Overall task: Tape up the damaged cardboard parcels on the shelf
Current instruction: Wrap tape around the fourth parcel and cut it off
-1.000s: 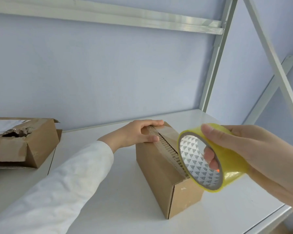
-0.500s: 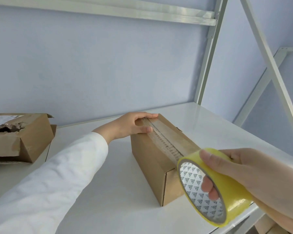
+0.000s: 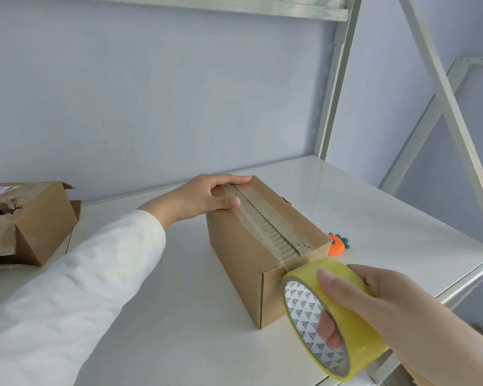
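On the white shelf (image 3: pixel 374 218) against a blue wall, my left hand (image 3: pixel 207 196) grips the far end of the torn cardboard parcel (image 3: pixel 243 263) to pin the strip's start, while my right hand (image 3: pixel 374 299) clutches the yellow tape roll (image 3: pixel 357 346) low at the near end so the tape folds over the edge.

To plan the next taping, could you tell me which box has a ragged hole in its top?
The box at the far left; the middle box, held by the left hand, has tape along its top instead.
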`<state>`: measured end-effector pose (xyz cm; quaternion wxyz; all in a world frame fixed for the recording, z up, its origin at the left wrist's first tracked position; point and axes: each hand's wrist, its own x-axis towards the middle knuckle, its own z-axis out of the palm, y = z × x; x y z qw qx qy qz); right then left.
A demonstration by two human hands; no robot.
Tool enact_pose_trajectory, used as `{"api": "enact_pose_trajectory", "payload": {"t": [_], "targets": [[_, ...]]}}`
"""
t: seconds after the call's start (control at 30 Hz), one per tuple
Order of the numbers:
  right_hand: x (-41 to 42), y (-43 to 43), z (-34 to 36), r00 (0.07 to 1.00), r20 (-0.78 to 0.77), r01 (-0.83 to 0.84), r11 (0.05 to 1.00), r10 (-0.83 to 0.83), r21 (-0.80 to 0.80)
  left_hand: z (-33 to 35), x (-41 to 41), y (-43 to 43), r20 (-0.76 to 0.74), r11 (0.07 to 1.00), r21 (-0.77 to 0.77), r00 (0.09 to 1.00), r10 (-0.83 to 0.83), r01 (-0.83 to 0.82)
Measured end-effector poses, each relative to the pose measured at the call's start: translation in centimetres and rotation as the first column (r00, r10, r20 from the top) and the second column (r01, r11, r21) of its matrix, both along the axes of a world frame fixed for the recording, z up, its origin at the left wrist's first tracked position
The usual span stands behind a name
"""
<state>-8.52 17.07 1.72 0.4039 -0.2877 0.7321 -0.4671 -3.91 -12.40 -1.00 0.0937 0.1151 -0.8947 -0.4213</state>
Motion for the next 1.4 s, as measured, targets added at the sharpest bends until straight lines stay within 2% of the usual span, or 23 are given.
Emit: {"api": "enact_pose_trajectory", "payload": {"t": [0.13,0.2,0.27,0.33,0.4,0.5,0.6,0.67,0.8,0.9,0.97,1.03,1.1,1.2,1.3,1.4], "targets": [[-0.2,0.1,-1.1,1.000,0.021,0.014,0.999,-0.013,-0.048,-0.2,-0.1,-0.2,-0.002,1.000,0.002,1.000,-0.028,0.028],[-0.3,0.1,-1.3,0.999,0.032,0.020,0.997,-0.018,-0.068,-0.3,-0.1,-0.2,0.006,0.998,-0.054,0.999,-0.045,0.045],[-0.4,0.0,-1.3,0.999,0.044,0.021,0.996,-0.017,-0.083,-0.3,0.1,-0.1,0.029,0.968,-0.246,0.999,-0.036,0.042],[-0.3,0.0,-1.1,0.999,0.054,0.012,0.996,-0.007,-0.083,0.0,0.2,0.0,0.018,0.837,-0.546,0.999,-0.043,0.046],[-0.4,-0.1,-1.1,0.998,0.068,0.005,0.997,0.000,-0.078,0.8,0.5,0.8,0.055,0.724,-0.679,0.992,-0.113,0.120],[-0.7,-0.1,-0.9,0.998,0.065,-0.009,0.998,0.014,-0.068,2.3,0.8,4.6,0.273,0.719,-0.565,0.914,-0.300,0.405],[-1.0,-0.1,-0.8,0.997,0.071,-0.022,0.998,0.026,-0.060,3.2,-0.2,7.7,0.388,0.566,-0.602,0.826,-0.410,0.564],[-1.2,-0.1,-0.7,0.996,0.083,-0.011,0.998,0.016,-0.063,3.3,-1.0,8.7,0.389,0.509,-0.634,0.809,-0.442,0.583],[-1.6,-0.1,-0.7,0.991,0.131,0.009,0.996,0.003,-0.092,1.9,-1.5,9.2,0.204,0.581,-0.635,0.836,-0.510,0.510],[-2.0,0.3,-0.6,0.996,0.077,-0.029,0.987,0.041,-0.157,2.6,-1.7,9.1,0.136,0.667,-0.565,0.852,-0.505,0.485],[-2.9,0.7,0.4,0.999,-0.004,-0.051,0.957,0.052,-0.287,4.3,-1.8,8.6,0.055,0.742,-0.503,0.874,-0.484,0.443],[-3.7,0.9,2.7,0.994,-0.100,-0.084,0.899,0.044,-0.431,6.5,-1.4,8.0,-0.030,0.839,-0.348,0.890,-0.455,0.418],[-4.0,0.5,5.5,0.985,-0.159,-0.140,0.827,0.063,-0.544,8.1,-0.7,7.3,-0.142,0.896,-0.155,0.888,-0.438,0.417],[-3.7,-1.5,8.3,0.973,-0.219,-0.202,0.759,0.080,-0.619,8.0,0.1,6.3,-0.238,0.908,0.120,0.900,-0.366,0.401],[-3.4,-3.9,8.8,0.973,-0.222,-0.182,0.787,0.058,-0.590,5.8,0.7,5.7,-0.246,0.862,0.352,0.924,-0.292,0.366],[-3.0,-5.4,8.6,0.976,-0.215,-0.161,0.806,0.042,-0.570,4.2,1.5,4.8,-0.239,0.847,0.448,0.951,-0.196,0.287]]}}
